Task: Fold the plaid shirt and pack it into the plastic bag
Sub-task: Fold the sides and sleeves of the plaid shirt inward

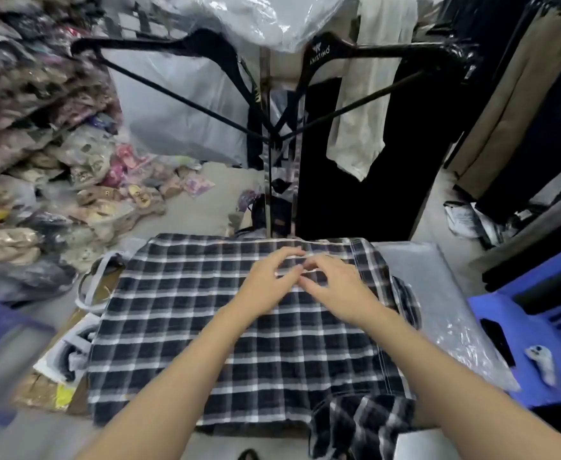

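Both hands, left hand (265, 280) and right hand (335, 287), rest side by side on the far part of the plaid shirt (206, 327), fingers loosely spread, gripping nothing. That shirt lies flat. Its right edge lies on the plastic bag (438, 293).

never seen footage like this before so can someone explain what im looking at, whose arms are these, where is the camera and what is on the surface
There is no machine here. The two bare arms belong to a person, and the single picture comes from a wide-angle camera worn on that person's head, looking forward and down, so the edges bend.

The plaid shirt lies spread flat on the work surface. The left hand and right hand meet over its far part, fingers curled close to the cloth; whether they pinch a bit of it cannot be told. A clear plastic bag lies beside the shirt on the right, partly under it. Black hangers stand behind, and bagged goods are heaped to the left.
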